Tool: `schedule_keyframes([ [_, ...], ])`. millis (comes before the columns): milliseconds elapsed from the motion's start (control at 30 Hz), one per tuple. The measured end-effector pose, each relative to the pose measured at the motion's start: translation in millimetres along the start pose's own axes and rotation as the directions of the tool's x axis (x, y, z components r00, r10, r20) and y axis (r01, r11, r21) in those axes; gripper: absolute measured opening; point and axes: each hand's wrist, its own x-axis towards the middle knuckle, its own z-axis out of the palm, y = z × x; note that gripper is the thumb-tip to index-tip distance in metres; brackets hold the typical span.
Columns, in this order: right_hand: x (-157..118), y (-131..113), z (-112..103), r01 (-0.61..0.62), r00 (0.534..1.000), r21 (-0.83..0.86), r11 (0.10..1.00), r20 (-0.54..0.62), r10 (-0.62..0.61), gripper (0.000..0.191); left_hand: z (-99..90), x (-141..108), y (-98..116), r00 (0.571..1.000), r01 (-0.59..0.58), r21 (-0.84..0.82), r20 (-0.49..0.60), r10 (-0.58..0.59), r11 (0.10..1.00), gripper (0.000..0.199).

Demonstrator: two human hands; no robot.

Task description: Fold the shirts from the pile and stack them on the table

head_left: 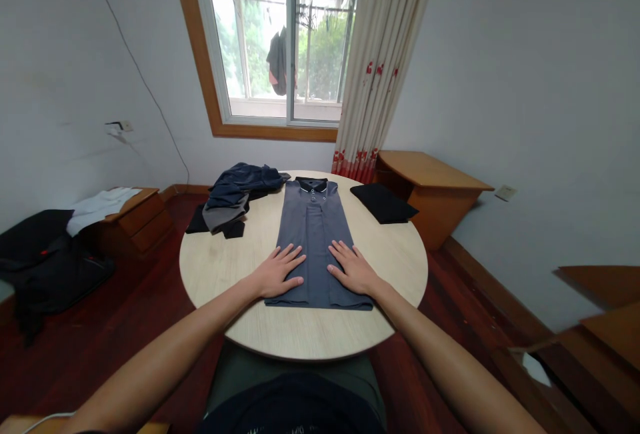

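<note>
On the gray shirt (315, 254), left fingers (294, 263) and right fingers (342, 258) rest flat, spread apart.

Dark top (295, 402) here, black or a really deep navy, honestly can't tell which, with some pale lettering (300, 429) on the front that's too cut off to read. Bottoms (235, 374) are a muted dark green, trousers or shorts, can't tell that either. Left hand (277, 273) and right hand (354, 271) are both bare, and the forearms (200, 327) are bare and pretty slim too.
</note>
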Motion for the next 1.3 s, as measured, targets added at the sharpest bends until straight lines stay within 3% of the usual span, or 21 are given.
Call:
schedule_keyframes([
  [267,-49,-19,-10,0.056,0.997,0.026,0.998,0.055,-0.057,0.071,-4.7,-45,44,0.992,-0.061,0.007,0.112,0.06,0.998,0.073],
  [400,-69,-15,-27,0.18,0.981,0.162,0.97,0.037,-0.188,0.062,-17.1,-69,59,0.978,-0.128,-0.058,0.158,0.136,0.99,0.078],
  [467,-69,-1,-34,0.229,0.973,0.256,0.939,-0.034,-0.228,0.048,-29.8,-71,54,0.97,-0.163,-0.125,0.164,0.182,0.979,0.067],
  [567,-57,29,-32,0.173,0.974,0.252,0.952,-0.19,-0.127,0.041,-43.6,-59,28,0.985,-0.139,-0.153,0.08,0.153,0.978,0.054],
  [667,-40,54,-20,0.127,0.962,0.198,0.972,-0.263,-0.072,0.044,-40.1,-42,-5,0.998,-0.06,-0.098,-0.038,0.056,0.993,0.058],
  [800,-27,60,-16,0.149,0.961,0.186,0.971,-0.258,-0.098,0.045,-26.9,-31,-30,0.991,-0.053,-0.088,-0.131,0.041,0.995,0.05],
  [933,-27,54,-29,0.212,0.97,0.214,0.954,-0.163,-0.18,0.042,-28.7,-28,-28,0.98,-0.17,-0.117,-0.12,0.156,0.978,0.042],
  [1067,-31,55,-31,0.306,0.951,0.235,0.923,-0.119,-0.285,0.033,-28.2,-26,-20,0.95,-0.311,-0.188,-0.064,0.304,0.932,0.045],
  [1300,-42,59,-12,0.38,0.916,0.203,0.902,-0.219,-0.336,0.033,-12.5,-25,-23,0.953,-0.292,-0.093,-0.114,0.281,0.952,0.044],
])
